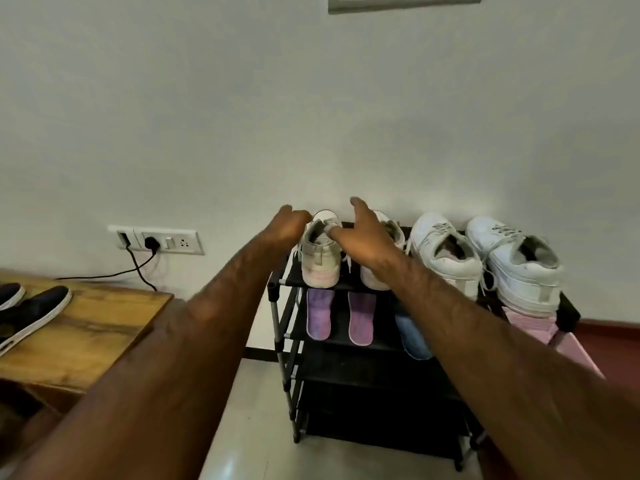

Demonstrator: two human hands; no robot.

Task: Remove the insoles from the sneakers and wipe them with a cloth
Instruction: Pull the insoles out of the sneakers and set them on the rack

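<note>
Spread open, the right hand (363, 239) hangs over a worn cream lace-up sneaker (372, 280), heel nearest its wrist, toe pointing away; whether the curled left hand (287, 226) holds anything is unclear.

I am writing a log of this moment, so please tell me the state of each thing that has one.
left cream sneaker: upright on top shelf, laced.
right cream sneaker: upright beside it, partly under right hand.
white sneakers: upright on top shelf.
purple insoles: out of shoes, flat on second shelf.
plug: in wall socket.
left hand: fingers curled by left cream sneaker; grip unclear.
right hand: open, fingers spread.
</note>
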